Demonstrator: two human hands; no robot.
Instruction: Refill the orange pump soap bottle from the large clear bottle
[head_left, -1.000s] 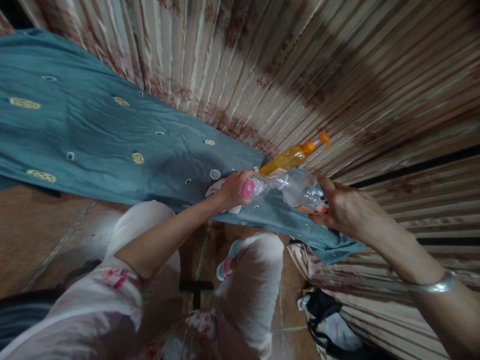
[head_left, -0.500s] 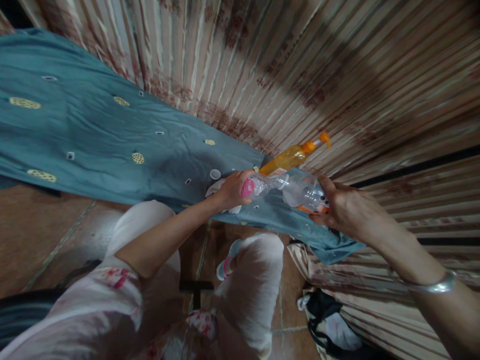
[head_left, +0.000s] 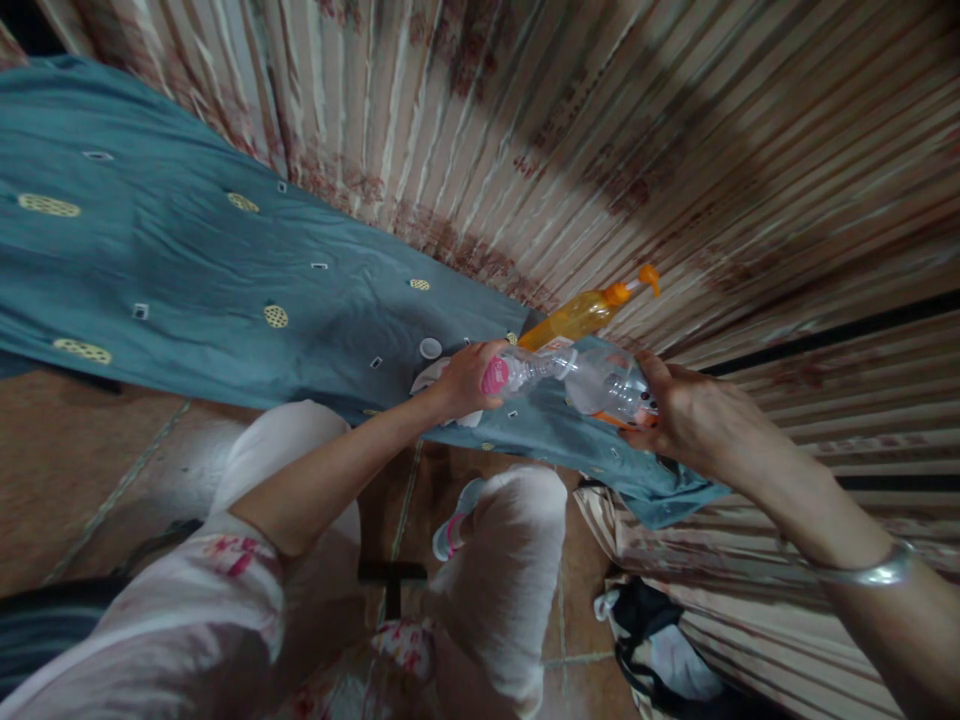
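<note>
My right hand [head_left: 694,418] is wrapped round the body of a clear plastic bottle [head_left: 604,384] that lies tilted sideways over the teal cloth [head_left: 225,270]. The neck end of that bottle points at a small bottle with a pink label [head_left: 504,374], which my left hand [head_left: 463,380] grips. The mouths of the two bottles meet between my hands. An orange pump bottle [head_left: 581,315] lies just behind them on the cloth. A small white cap [head_left: 430,348] sits on the cloth beside my left hand.
The teal cloth covers a surface that runs from far left to my hands. A striped, flowered curtain [head_left: 600,130] hangs behind and to the right. Below are my white-clad knees [head_left: 517,540], a tiled floor [head_left: 67,460] and a dark bag [head_left: 660,650] at lower right.
</note>
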